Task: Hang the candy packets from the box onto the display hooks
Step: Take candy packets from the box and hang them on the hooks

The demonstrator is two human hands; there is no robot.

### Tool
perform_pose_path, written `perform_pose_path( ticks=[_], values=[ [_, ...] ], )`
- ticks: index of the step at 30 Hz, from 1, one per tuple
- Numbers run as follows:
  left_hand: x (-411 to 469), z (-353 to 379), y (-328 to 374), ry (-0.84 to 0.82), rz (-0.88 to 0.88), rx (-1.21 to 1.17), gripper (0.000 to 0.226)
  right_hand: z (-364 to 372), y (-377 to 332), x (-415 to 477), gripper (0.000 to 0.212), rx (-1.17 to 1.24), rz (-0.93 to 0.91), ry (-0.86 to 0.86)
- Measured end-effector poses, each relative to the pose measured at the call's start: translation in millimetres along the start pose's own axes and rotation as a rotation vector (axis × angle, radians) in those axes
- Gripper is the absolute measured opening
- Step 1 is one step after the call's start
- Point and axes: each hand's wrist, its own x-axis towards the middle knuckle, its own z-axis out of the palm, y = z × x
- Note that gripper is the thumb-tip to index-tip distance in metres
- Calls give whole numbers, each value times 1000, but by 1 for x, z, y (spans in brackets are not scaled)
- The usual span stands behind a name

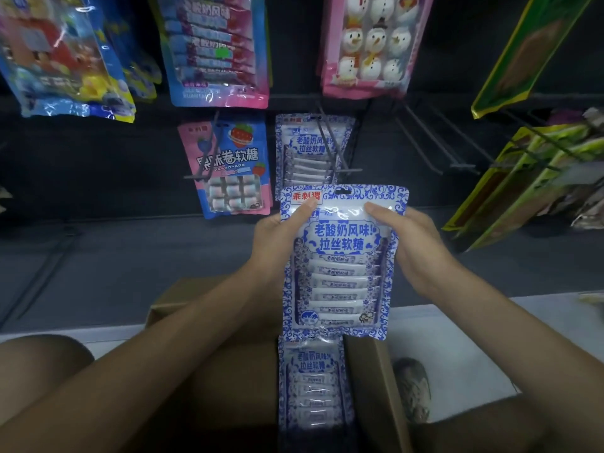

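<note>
- Head view: a blue-and-white candy packet [340,256] is held upright at the centre of the frame, its printed face turned to the camera.
- The left hand [281,230] is closed on the packet's upper left edge, thumb laid over the front; the right hand [405,243] is closed on the upper right edge in the same way.
- The hang hole [342,192] at the packet's top is seen clear of both thumbs and not yet on any hook.
- Just above the held packet, a display hook [330,148] is seen already carrying a matching hung packet [310,152], which sits far back on the prong.
- At the lower centre of the frame the cardboard box [376,380] is open, and more packets in the box [310,387] of the same print are stacked on edge inside.
- A pink-and-blue roll candy packet [232,165] is hung to the left of centre, and empty hooks [434,142] are seen to the right of centre.
- The step in hand is judged to be the carry from box to hook; much stock is left, so the task seems far from done.
- For the next move, the packet would need to be raised and tipped so that the hole is lined up with the prong tip, then slid back along it.
</note>
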Motion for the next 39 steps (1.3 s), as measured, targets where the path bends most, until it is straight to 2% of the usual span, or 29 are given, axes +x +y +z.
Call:
perform_pose_path(
  ticks=[5, 7, 13, 20, 27, 39],
  values=[
    [23, 1, -7, 33, 29, 16, 86, 6, -7, 11, 30, -17, -5, 21],
    [32, -1, -10, 42, 32, 44, 77, 9, -8, 16, 29, -5, 4, 30],
    [59, -10, -15, 24, 79, 143, 74, 12, -6, 28, 32, 93, 2, 71],
    [72, -18, -25, 44, 88, 151, 76, 15, 5, 35, 27, 39, 44, 81],
    [85, -15, -22, 86, 43, 173, 80, 17, 7, 41, 33, 96, 26, 98],
    [90, -11, -22, 73, 44, 175, 81, 13, 10, 47, 35, 37, 15, 93]
  ],
)
